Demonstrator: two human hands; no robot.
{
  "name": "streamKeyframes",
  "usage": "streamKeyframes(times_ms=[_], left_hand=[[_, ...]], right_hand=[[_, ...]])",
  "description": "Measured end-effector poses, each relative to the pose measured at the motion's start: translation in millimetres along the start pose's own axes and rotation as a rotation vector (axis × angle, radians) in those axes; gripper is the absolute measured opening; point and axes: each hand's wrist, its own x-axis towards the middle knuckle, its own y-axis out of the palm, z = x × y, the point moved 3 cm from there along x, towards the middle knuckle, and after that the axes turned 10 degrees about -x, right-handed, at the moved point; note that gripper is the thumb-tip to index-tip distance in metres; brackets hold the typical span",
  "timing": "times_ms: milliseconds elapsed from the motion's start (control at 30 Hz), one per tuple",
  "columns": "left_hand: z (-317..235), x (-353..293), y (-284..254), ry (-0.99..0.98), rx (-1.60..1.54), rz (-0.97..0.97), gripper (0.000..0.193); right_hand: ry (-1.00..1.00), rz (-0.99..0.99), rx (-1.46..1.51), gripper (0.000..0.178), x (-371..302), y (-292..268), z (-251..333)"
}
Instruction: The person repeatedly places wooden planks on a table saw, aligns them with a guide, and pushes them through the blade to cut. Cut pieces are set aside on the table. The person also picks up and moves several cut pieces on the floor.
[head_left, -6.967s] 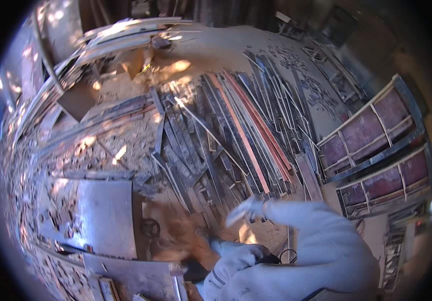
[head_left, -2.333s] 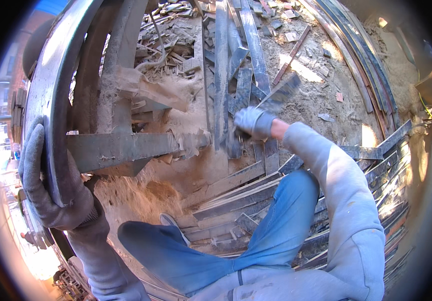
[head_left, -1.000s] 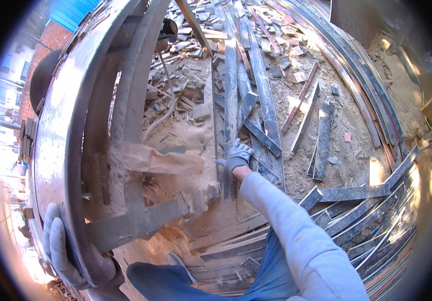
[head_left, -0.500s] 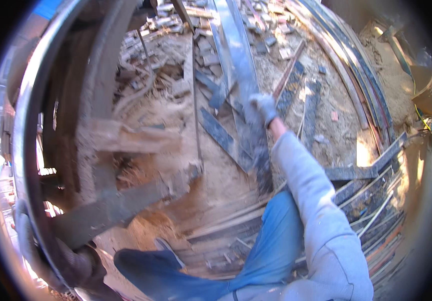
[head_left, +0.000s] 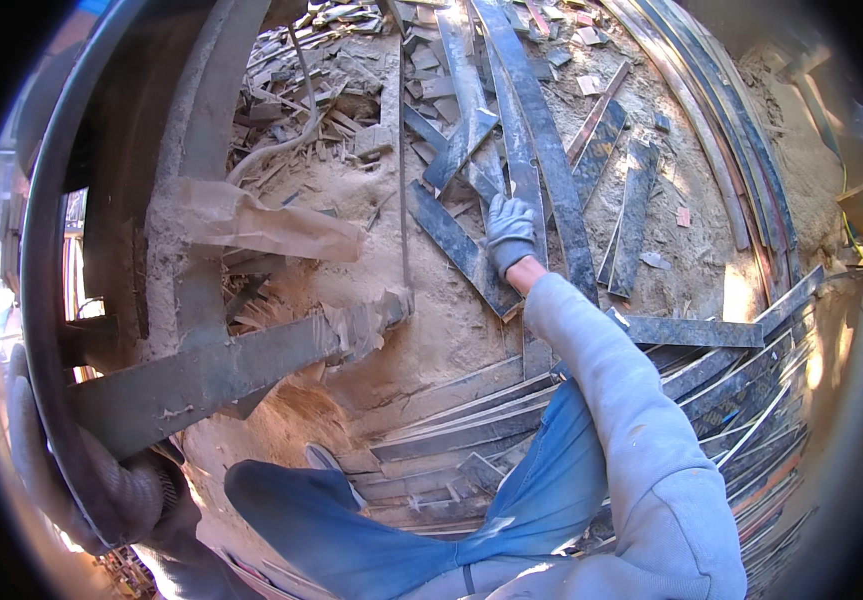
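Note:
My right hand (head_left: 511,228), in a grey glove, is closed over a long, narrow, dark-faced wooden strip (head_left: 520,150) lying lengthwise ahead of me. A second long dark strip (head_left: 555,150) lies just to its right. To its left, several shorter dark board pieces (head_left: 456,245) lie crossed on the sawdust. At the far lower left, my gloved left hand (head_left: 116,485) is against the curved dark metal rim (head_left: 43,250) of a machine. That rim covers part of it, and its fingers are mostly hidden.
A grey metal beam (head_left: 221,385) juts from the machine on my left, with torn brown paper (head_left: 271,225) above it. Wood scraps (head_left: 321,100) litter the sawdust farther off. Stacked strips (head_left: 731,390) lie by my right knee, and long strips (head_left: 716,130) curve along the right.
My right hand has moved slightly left and nearer, and the smeared strip under it now looks still. The view has shifted a little. My left hand stays by the rim.

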Motion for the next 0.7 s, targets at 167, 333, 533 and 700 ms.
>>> streamKeyframes(times_ms=[167,333,533,700], left_hand=[[14,6,-6,0.045,0.043,-0.144,0.033],[28,9,-17,-0.008,0.057,-0.061,0.036],[16,0,-9,0.040,0.075,-0.017,0.036],[7,8,-1,0.037,0.078,0.007,0.037]], right_hand=[[-0.085,0.141,0.347,0.093,-44,-13,50],[-0.089,0.520,0.602,0.093,-59,-32,72],[-0.082,0.303,0.644,0.060,-41,-62,10],[-0.175,0.152,0.625,0.062,-72,-57,-67]])
